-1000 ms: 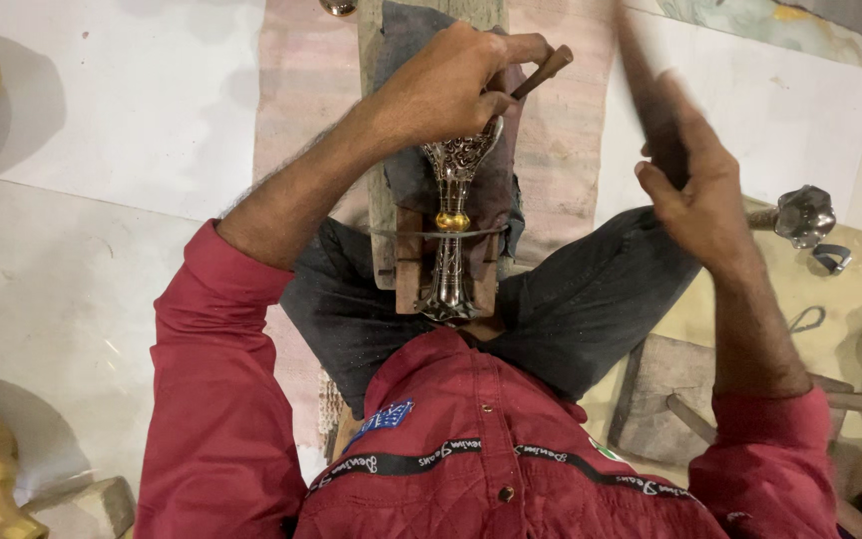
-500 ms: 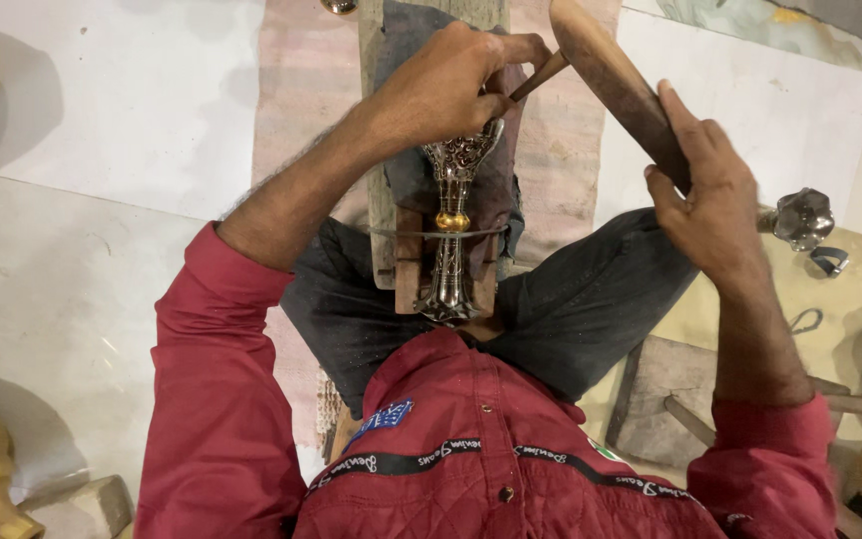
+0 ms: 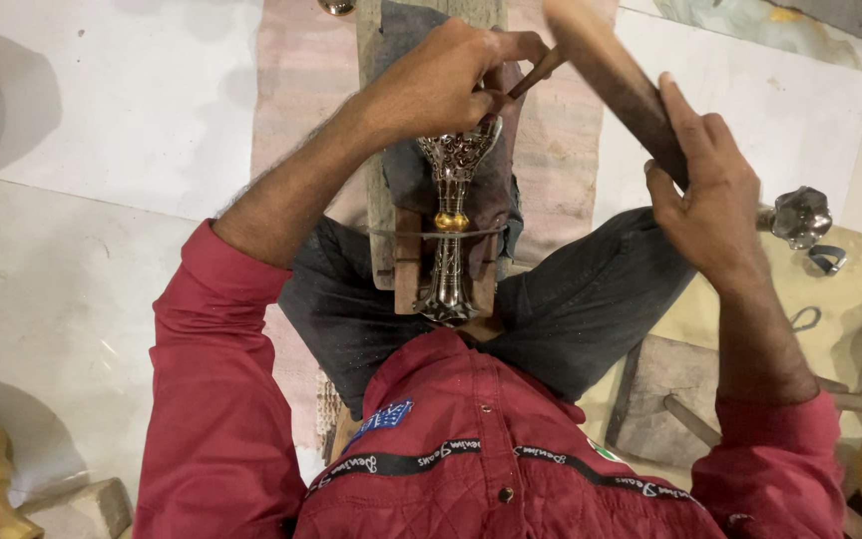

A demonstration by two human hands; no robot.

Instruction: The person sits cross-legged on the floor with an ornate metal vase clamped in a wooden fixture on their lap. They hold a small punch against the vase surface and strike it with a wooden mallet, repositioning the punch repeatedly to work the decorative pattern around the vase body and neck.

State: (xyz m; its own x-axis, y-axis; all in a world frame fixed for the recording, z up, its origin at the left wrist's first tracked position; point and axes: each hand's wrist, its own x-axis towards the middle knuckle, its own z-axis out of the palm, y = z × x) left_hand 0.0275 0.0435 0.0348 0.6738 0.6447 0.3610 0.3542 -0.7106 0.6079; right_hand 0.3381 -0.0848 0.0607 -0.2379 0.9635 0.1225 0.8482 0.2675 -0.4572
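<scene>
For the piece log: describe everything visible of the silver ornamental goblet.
The silver ornamental goblet looks like metal, with a pierced, filigree-like cup, a gold-coloured knob on a slender stem, and a flared foot. It lies along a wooden board, foot toward the person, a thin cord crossing its stem. The left hand covers its cup end.

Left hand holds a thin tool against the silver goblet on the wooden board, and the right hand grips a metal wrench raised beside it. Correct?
Not quite. The head view shows the right hand gripping a wooden mallet, not a metal wrench. The rest stands: the left hand holds a thin tool against the silver goblet on the wooden board.
</scene>
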